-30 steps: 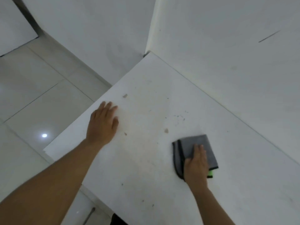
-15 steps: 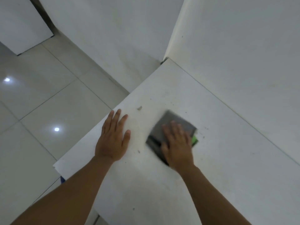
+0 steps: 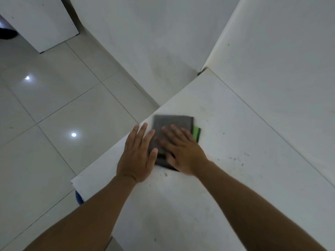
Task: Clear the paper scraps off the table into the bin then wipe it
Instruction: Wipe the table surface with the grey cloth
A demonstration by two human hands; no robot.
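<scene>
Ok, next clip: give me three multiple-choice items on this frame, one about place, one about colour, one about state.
1. Where does the folded grey cloth lie on the white table?
A. by its left edge
B. against the right wall
C. on the floor

2. What colour shows at the cloth's right side?
A. red
B. green
C. yellow

3. How is the right hand?
A. clenched in a fist
B. lifted clear
C. flat on the cloth

Answers: 1 A, the cloth sits beside the left hand near the edge; 2 B, a green strip shows there; 3 C, its fingers are spread across the cloth.
</scene>
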